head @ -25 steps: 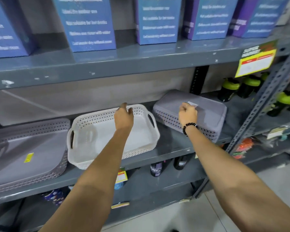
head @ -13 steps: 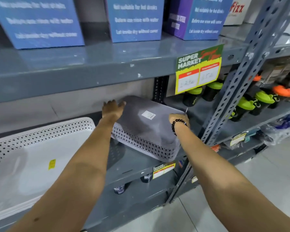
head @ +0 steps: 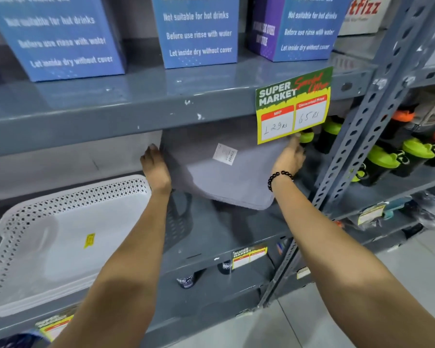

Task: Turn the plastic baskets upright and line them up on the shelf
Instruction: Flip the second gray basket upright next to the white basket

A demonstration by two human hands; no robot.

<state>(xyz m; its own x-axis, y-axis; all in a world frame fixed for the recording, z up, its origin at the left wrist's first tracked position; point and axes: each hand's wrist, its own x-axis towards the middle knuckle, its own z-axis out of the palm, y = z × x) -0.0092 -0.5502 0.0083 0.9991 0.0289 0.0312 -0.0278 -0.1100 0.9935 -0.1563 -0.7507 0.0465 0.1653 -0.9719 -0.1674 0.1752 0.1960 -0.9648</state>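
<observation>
Two bare forearms reach up from the bottom edge toward the grey metal shelf (head: pixel 211 237). Beside the left forearm, a white perforated basket (head: pixel 60 237) sits upright on the shelf, a yellow sticker inside it. Farther in, both hands are clamped on a grey basket (head: pixel 224 182): the left hand (head: pixel 156 169) grips its left edge, the right hand (head: pixel 289 159), a black bead bracelet at its wrist, grips the right edge. The grey basket is tipped, its flat bottom with a white label facing the camera, lifted off the shelf. Above hangs a yellow price sign (head: pixel 294 106); blue boxes (head: pixel 199 33) stand on the upper shelf.
</observation>
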